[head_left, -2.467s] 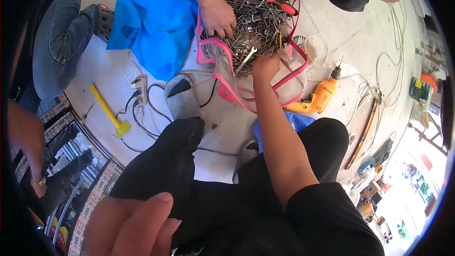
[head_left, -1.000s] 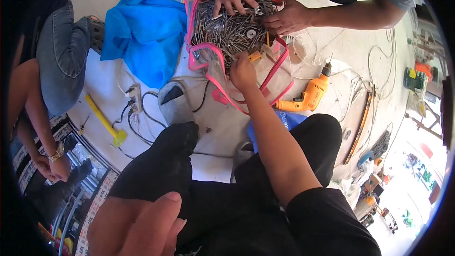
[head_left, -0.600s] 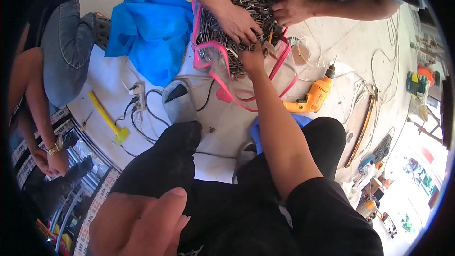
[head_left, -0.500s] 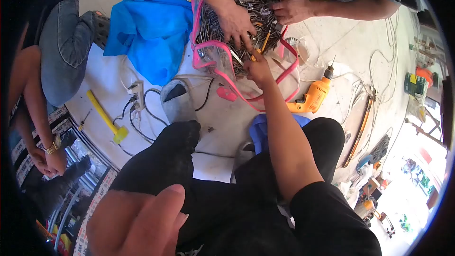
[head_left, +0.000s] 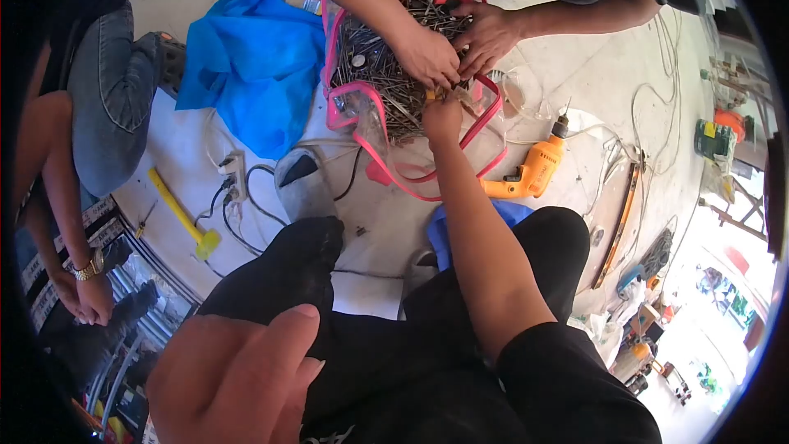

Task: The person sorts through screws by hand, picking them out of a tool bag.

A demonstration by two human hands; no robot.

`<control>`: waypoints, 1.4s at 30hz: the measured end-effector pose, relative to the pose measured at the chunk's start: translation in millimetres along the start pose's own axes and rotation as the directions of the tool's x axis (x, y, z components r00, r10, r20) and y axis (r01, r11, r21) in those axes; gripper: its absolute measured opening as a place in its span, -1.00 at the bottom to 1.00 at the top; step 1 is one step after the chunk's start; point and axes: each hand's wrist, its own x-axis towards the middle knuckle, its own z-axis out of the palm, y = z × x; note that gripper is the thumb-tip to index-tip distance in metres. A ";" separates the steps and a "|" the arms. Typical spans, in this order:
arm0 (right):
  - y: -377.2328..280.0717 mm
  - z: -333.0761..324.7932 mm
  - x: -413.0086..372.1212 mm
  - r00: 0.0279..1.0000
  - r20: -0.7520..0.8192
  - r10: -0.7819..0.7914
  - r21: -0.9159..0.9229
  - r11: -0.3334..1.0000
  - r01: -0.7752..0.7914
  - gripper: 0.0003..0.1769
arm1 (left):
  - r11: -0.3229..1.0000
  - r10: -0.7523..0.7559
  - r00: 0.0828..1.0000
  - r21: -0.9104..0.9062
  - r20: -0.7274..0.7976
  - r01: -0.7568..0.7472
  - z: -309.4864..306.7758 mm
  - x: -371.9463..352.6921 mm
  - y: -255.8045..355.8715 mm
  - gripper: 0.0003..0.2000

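Observation:
A clear plastic bag with pink edging lies open on the floor, filled with nails or similar thin metal pieces. My right hand reaches into its near side, fingers closed around a small yellow object whose kind I cannot make out. Close by, a co-worker's hand and other hand are in the same pile, fingertips almost meeting mine. Low at the left, near the camera, my left hand is curled with fingers pressed together; its inside is hidden.
An orange power drill lies right of the bag, a blue cloth left of it. A yellow hammer, a power strip, cables and a spirit level are on the floor. Another person sits at left, hands together.
The co-worker's left-side hand has moved right and nearer to the other one. The long yellow stick is no longer visible. My right hand has shifted slightly; my left keeps its curl.

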 end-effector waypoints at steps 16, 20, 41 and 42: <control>-41.2 -21.2 -16.1 0.835 0.549 -0.019 -0.658 0.607 0.446 -0.69 | 0.987 -0.152 0.982 0.076 0.114 0.144 -7.4 -7.8 -0.7 -0.75; -31.8 -18.5 2.0 0.857 0.513 0.039 -0.671 0.641 0.373 -0.68 | 0.987 -0.152 0.981 0.073 0.123 0.143 -6.6 -6.6 -0.2 -0.74; 2.7 49.3 49.2 0.990 -0.130 -0.048 -0.254 0.967 0.013 -0.56 | 0.979 -0.189 0.974 0.097 0.122 0.177 -5.8 -5.5 1.9 -0.75; 7.5 56.6 51.5 0.969 -0.234 -0.084 -0.310 0.951 0.007 -0.52 | 0.979 -0.188 0.975 0.099 0.122 0.176 -5.9 -5.7 1.4 -0.75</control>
